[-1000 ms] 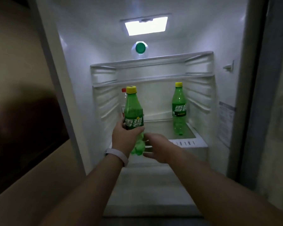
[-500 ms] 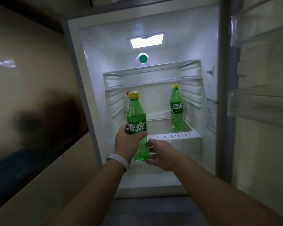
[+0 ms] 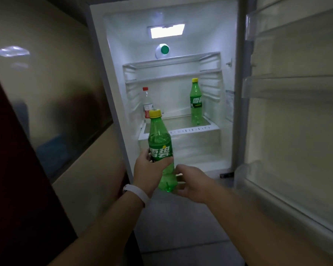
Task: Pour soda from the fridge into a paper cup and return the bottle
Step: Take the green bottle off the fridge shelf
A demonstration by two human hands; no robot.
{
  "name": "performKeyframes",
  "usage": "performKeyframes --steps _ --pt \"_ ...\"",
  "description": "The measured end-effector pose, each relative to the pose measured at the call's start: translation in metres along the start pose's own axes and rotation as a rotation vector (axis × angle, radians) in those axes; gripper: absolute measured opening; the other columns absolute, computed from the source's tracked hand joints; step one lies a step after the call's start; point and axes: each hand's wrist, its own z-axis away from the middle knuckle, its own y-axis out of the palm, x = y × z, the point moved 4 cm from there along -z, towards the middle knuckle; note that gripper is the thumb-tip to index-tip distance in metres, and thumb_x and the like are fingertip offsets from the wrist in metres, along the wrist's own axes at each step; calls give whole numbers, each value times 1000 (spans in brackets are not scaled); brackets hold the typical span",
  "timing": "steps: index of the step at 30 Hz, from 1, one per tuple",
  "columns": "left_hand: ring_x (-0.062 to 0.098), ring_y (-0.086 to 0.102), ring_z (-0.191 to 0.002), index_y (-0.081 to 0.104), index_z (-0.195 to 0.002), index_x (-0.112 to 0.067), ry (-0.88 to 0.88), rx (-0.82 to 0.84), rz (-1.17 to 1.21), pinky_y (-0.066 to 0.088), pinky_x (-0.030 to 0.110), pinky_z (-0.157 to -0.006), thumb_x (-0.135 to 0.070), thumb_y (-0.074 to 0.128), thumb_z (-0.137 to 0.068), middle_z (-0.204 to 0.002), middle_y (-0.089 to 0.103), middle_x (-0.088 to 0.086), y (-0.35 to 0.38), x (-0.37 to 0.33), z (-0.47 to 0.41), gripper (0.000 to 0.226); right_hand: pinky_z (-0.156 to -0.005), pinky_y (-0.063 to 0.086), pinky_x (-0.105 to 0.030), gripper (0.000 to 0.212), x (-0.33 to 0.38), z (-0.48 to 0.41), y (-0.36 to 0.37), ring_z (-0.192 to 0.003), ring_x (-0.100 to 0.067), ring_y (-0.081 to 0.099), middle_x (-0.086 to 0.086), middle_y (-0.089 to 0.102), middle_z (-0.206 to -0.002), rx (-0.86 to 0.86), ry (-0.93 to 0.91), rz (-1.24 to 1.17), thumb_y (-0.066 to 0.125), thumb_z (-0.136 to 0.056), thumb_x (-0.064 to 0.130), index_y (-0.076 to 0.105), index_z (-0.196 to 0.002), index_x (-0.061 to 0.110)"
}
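Note:
My left hand (image 3: 149, 170) grips a green soda bottle (image 3: 160, 143) with a yellow cap around its label, upright, in front of the open fridge (image 3: 115, 77). Just right of the bottle's base hovers my right hand (image 3: 192, 182), fingers loosely curled; whether they touch the bottle I cannot tell. A second green bottle (image 3: 196, 100) stands on the fridge shelf (image 3: 192, 129) at the right. A clear bottle with a red cap (image 3: 146, 101) stands on the shelf at the left. No paper cup is in view.
The fridge door (image 3: 296, 112) is swung open on the right, its door racks bare. A beige cabinet wall (image 3: 52, 96) and a dark red panel (image 3: 12, 179) stand on the left. Grey floor (image 3: 181, 227) lies below the fridge.
The bottle in my left hand has come out of the fridge and toward me, and the view has backed away. The red-capped bottle behind it now shows in full.

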Motion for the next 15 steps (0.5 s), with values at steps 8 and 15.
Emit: performKeyframes --steps 8,15 --pt "13 70 -80 68 -96 -17 -64 126 84 58 34 -72 -1 80 -71 -90 74 -1 3 -2 85 32 -71 55 -37 16 -53 92 -22 -83 -30 64 -15 67 -95 -71 20 10 52 -93 13 66 -96 7" --pt "6 69 -72 68 -93 -19 -48 271 184 56 24 -64 2 78 -71 -85 74 -4 48 -38 144 32 -72 57 -37 18 -51 167 -65 -85 -28 63 -16 63 -97 -200 -48 -32 48 -92 10 63 -101 6"
